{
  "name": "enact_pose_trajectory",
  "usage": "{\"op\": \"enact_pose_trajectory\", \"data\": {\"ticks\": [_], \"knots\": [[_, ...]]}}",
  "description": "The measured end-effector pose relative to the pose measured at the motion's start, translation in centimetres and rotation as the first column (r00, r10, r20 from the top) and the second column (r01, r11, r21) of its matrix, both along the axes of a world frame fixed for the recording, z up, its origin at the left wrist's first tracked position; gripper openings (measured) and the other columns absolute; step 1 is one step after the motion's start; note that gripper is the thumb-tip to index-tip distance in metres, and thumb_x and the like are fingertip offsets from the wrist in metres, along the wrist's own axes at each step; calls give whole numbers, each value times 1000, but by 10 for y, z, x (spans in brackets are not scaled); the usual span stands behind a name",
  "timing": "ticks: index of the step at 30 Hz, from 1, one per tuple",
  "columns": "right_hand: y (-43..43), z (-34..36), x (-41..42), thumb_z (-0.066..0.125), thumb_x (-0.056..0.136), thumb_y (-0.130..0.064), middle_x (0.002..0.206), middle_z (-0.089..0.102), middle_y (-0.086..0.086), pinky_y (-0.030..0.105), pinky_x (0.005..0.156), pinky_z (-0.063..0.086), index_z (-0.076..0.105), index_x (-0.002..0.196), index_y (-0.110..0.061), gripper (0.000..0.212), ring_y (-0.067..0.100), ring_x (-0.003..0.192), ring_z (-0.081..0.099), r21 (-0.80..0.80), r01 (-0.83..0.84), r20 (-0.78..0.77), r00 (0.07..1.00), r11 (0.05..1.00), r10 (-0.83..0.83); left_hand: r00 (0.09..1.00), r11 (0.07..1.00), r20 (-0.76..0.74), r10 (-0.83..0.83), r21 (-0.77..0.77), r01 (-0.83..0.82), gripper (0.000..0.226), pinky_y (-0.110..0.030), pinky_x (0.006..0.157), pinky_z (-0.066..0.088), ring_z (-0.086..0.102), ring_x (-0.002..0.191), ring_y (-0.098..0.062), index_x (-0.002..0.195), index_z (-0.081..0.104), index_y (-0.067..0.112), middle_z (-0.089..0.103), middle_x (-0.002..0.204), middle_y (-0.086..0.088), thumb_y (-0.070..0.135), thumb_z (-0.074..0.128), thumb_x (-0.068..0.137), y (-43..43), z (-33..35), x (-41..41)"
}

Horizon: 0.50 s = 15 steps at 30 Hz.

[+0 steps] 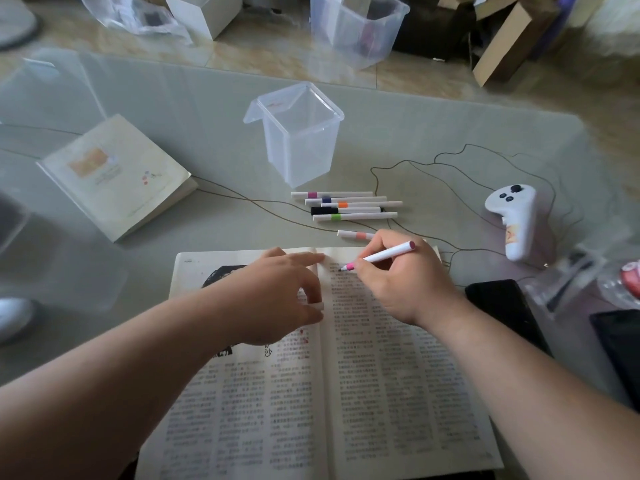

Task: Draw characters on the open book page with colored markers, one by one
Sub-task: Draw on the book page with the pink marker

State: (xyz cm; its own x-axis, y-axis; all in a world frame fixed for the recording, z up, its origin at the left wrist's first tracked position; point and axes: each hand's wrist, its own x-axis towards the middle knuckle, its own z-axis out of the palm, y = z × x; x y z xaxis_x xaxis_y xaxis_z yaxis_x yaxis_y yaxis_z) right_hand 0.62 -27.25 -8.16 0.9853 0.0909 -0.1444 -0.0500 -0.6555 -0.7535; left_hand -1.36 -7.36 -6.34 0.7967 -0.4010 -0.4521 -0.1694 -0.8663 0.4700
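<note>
1. Just beyond the right hand's (pixel 401 285) grip: a salmon-banded white plastic marker (pixel 353 234), then five more banded markers (pixel 349 209).
2. Left: the left hand (pixel 277 296), close.
3. Right: bare frosted-glass tabletop (pixel 445 221) up to a white plastic controller (pixel 517 223).

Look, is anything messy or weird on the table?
Slightly. Five markers lie loose in a row beside the empty clear tub, and a sixth, peach-banded marker lies apart from them, nearer the open book, partly hidden by the right hand.

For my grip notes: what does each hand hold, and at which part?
The right hand pinches the pink marker low on its barrel, just behind the tip. The left hand holds a small white piece, perhaps its cap.
</note>
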Motion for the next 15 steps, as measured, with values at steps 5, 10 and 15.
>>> {"op": "enact_pose_trajectory", "data": {"ticks": [5, 10, 15], "knots": [[-5, 0, 3, 74, 82, -16, 55, 63, 1, 17, 49, 40, 63, 70, -10, 17, 6, 50, 51, 44, 76, -6, 997, 996, -76, 1000, 1000, -9, 16, 15, -16, 9, -27, 91, 31, 25, 135, -6, 88, 65, 41, 21, 154, 35, 49, 60, 90, -1, 0, -1], [-5, 4, -3, 77, 82, -14, 56, 68, -9, 7, 62, 39, 69, 69, -9, 16, -15, 66, 57, 158, -42, -70, 996, 987, 54, 1000, 1000, -9, 16, 18, -16, 16, -26, 92, 31, 25, 135, -7, 98, 70, 40, 21, 155, 33, 50, 60, 90, -1, -2, 0], [-5, 4, -4, 78, 81, -14, 50, 62, -9, 7, 53, 39, 66, 69, -4, 20, -13, 54, 53, 72, -65, -43, 997, 995, 69, 999, 1000, -26, 26, 14, -25, 19, -34, 106, 33, 25, 137, -9, 99, 72, 41, 20, 156, 32, 53, 60, 90, -2, -2, 1]]}}
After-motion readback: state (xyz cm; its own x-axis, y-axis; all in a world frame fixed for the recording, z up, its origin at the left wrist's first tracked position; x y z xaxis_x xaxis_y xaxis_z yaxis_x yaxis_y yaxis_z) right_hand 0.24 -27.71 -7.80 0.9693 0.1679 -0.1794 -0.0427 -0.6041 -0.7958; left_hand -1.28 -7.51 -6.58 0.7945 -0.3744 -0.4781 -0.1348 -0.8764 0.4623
